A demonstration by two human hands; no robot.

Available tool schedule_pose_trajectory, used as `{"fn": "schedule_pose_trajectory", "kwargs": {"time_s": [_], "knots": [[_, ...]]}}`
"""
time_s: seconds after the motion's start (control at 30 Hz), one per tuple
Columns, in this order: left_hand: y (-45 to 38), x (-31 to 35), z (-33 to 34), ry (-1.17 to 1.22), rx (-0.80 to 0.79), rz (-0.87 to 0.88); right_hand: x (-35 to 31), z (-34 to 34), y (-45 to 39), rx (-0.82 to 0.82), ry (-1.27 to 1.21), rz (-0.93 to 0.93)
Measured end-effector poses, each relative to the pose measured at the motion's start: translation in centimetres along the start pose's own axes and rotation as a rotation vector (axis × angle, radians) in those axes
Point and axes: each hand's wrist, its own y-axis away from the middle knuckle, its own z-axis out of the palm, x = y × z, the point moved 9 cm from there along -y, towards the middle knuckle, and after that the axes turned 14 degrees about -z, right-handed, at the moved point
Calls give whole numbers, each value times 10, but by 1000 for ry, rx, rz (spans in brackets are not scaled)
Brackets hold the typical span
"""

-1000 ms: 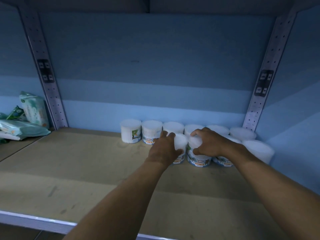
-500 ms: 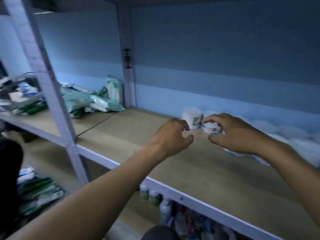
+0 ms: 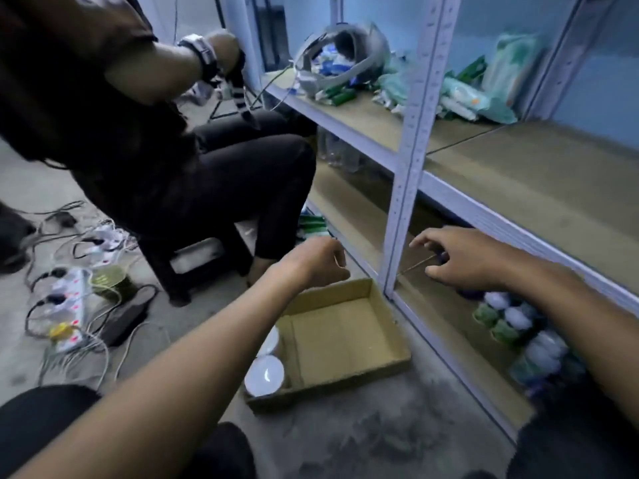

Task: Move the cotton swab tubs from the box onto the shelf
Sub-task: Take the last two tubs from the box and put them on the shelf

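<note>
A shallow cardboard box [image 3: 349, 340] lies on the floor beside the shelf post. Two white-lidded cotton swab tubs sit against its left wall: one [image 3: 264, 375] near the front corner, another [image 3: 271, 340] partly hidden behind my left forearm. My left hand [image 3: 316, 261] hovers above the box's far left corner, fingers loosely curled, holding nothing. My right hand [image 3: 463, 259] is in the air in front of the shelf post, fingers spread and empty. The wooden shelf [image 3: 539, 188] runs along the right; the tubs placed on it are out of view.
Another person in dark clothes [image 3: 193, 160] sits on a stool just left of the box. Power strips and tangled cables [image 3: 69, 305] cover the floor at left. Small bottles [image 3: 508, 319] stand on the bottom shelf. Wipe packs [image 3: 463, 98] and a helmet-like object [image 3: 345, 53] lie on the upper shelf.
Both hands have left the tubs on the shelf and come down and left toward the box. My view has swung from the shelf down to the floor.
</note>
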Motion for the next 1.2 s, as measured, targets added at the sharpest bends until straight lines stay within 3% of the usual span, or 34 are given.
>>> {"fn": "schedule_pose_trajectory", "kwargs": {"time_s": [0.27, 0.43, 0.73, 1.2], "knots": [[-24, -172, 87, 12, -170, -342, -46, 154, -78, -223, -87, -15], [-42, -227, 139, -34, -223, -393, -75, 260, -106, -351, -192, -2], [-69, -256, 209, -79, -307, -355, -115, 370, -130, -420, -267, -4], [-80, -269, 231, -113, -259, -338, -142, 427, -140, -240, -404, 168]]}}
